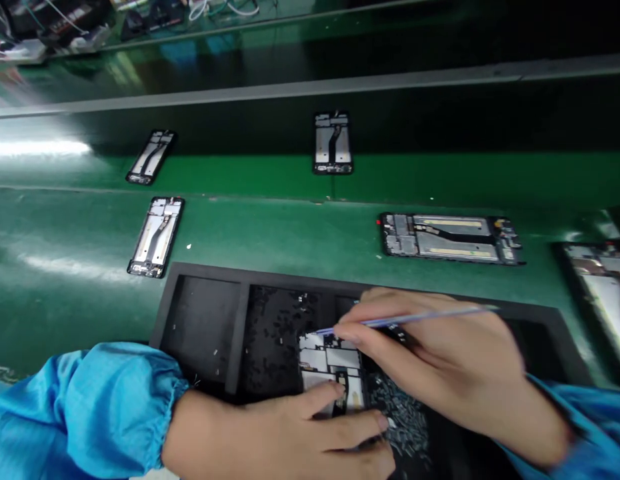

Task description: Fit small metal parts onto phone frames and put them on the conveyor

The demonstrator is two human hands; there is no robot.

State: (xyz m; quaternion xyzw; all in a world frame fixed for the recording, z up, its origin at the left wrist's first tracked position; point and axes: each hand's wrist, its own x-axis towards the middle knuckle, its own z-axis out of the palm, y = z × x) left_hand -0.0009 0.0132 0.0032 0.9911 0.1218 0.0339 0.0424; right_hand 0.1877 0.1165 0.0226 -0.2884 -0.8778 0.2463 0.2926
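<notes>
Your left hand (300,433) grips the phone frame (330,370), which sits in the black tray (210,273) at 6 o'clock on the green surface (290,233). At 4 o'clock, your right hand (440,360) pinches a thin tool (415,318), its tip at the frame's top edge. A spare frame (450,238) lies at 2 o'clock.

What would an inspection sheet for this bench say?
Surface: green belt, glare at left.
Job's things: phone frame on black tray; thin tool tip at its upper edge.
Clutter: small parts loose in tray compartments; four more frames lying apart on the belt, a fifth cut off at right.
Grippers: left hand flat on the frame; right hand pinches the tool.
Cables: white leads on the far bench.
Surroundings: dark channel behind; blue sleeves.
</notes>
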